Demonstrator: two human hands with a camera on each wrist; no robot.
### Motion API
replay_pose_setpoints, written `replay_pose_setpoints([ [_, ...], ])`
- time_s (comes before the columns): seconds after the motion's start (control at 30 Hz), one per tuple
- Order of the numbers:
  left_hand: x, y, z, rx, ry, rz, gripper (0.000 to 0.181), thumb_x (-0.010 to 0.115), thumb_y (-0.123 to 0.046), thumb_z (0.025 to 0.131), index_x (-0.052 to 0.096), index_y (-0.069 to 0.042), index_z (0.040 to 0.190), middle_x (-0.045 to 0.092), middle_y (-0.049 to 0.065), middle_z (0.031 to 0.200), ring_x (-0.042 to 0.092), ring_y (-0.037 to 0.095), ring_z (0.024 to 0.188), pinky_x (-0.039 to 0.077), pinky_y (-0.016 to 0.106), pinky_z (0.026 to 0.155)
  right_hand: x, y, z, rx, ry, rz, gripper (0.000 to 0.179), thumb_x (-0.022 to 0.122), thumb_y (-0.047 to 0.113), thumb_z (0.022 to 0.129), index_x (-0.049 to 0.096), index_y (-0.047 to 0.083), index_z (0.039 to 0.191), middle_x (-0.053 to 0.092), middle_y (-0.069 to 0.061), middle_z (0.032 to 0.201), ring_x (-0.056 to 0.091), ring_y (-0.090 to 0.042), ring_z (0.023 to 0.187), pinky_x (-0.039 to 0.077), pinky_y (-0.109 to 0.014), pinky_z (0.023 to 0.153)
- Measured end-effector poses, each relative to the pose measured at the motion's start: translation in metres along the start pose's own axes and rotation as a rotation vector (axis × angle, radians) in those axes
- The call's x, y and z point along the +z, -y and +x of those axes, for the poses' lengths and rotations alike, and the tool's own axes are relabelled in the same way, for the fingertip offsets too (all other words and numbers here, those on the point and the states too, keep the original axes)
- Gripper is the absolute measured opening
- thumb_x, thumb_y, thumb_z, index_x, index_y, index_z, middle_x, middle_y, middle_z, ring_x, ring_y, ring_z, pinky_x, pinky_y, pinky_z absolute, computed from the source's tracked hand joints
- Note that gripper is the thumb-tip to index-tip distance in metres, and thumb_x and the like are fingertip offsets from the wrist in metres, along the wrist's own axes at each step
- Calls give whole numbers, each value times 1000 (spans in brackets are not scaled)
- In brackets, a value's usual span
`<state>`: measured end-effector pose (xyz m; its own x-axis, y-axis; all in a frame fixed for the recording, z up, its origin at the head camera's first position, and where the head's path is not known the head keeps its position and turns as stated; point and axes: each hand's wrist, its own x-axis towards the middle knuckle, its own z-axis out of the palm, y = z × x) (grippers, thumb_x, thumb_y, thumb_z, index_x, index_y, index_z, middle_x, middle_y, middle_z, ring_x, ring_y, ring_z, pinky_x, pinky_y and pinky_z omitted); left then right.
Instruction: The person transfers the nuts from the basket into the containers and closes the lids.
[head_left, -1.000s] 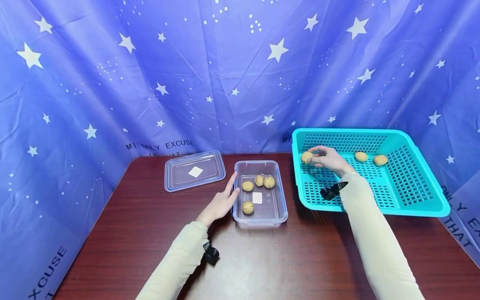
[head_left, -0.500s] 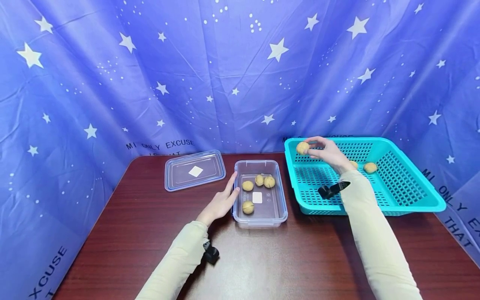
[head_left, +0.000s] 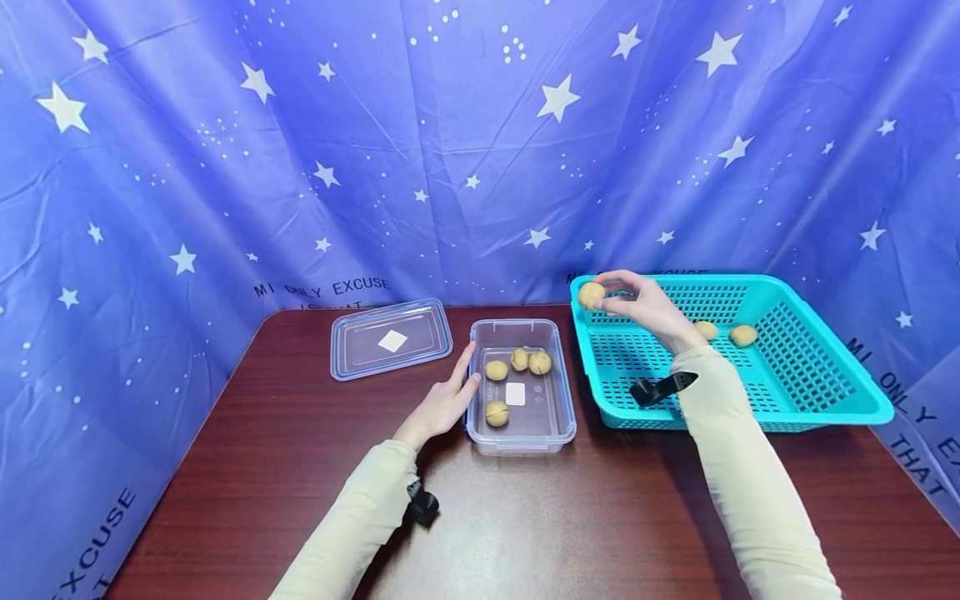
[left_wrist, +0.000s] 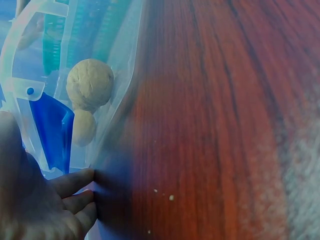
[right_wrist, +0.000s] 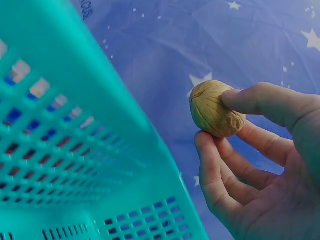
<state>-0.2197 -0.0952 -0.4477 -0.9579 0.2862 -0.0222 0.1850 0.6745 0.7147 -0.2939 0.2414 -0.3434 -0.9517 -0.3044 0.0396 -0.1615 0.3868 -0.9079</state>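
Pinching: one walnut, just right of centre in the head frame, between the thumb and fingers of your right hand.
Walnut's place: raised, overlapping the upper-left corner of the turquoise basket in the head frame; in the right wrist frame it shows right of centre, apart from the rim.
Right hand: narrowed around that walnut, your thumb on its upper side and fingertips below.
Left hand: your fingers stretched out, holding nothing between them, laid against the left side of the clear container.
Container: open-topped, at the centre of the head frame, with four walnuts inside: one lower left, one upper left, two side by side at upper right. In the left wrist frame you see a blue latch just above your hand.
Basket: at the right of the frame, two walnuts on its floor, one partly hidden by your right wrist.
Lid: flat, left of the container and apart from it, bearing a white diamond patch.
Table: reddish-brown, wood-grained, under everything.
Curtain: blue with white stars, filling the upper frame.
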Motion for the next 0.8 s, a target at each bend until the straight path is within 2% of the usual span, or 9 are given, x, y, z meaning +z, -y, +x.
replay_pose_setpoints([
  [0.17, 1, 2, 1, 6, -3, 1, 59, 32, -42, 105, 7, -31, 157, 51, 31, 130, 55, 43, 114, 41, 51, 98, 4, 4, 2, 3, -1, -11, 50, 63, 20, 95, 46, 7, 139, 49, -16, 131, 53, -31, 115, 45, -45, 90],
  [0.33, 1, 2, 1, 3, -1, -1, 58, 31, -42, 105, 7, -32, 157, 51, 31, 131, 54, 43, 115, 41, 51, 99, 8, 11, 1, -15, -1, -14, 46, 66, 23, 93, 51, 9, 135, 53, -13, 129, 55, -30, 114, 44, -46, 92],
  [0.47, 0, 1, 2, -1, -4, -2, 58, 31, -43, 105, 6, -33, 157, 51, 31, 131, 55, 43, 115, 41, 50, 99, 13, 18, 2, -41, 24, -18, 45, 67, 23, 93, 53, 10, 134, 54, -12, 127, 57, -29, 112, 46, -43, 90],
  [0.7, 0, 1, 2, 1, -2, -10, 58, 32, -42, 105, 6, -33, 156, 51, 31, 130, 54, 43, 114, 41, 51, 99, 25, 26, 4, -59, 80, 7, 41, 66, 14, 92, 55, 9, 132, 54, -13, 127, 58, -30, 110, 42, -53, 95],
  [0.8, 0, 1, 1, -3, -3, -11, 58, 32, -43, 105, 6, -34, 156, 51, 31, 130, 55, 43, 114, 41, 51, 99, 31, 34, 4, -73, 117, 11, 41, 66, 14, 92, 56, 8, 131, 54, -13, 125, 58, -29, 109, 43, -51, 95],
])
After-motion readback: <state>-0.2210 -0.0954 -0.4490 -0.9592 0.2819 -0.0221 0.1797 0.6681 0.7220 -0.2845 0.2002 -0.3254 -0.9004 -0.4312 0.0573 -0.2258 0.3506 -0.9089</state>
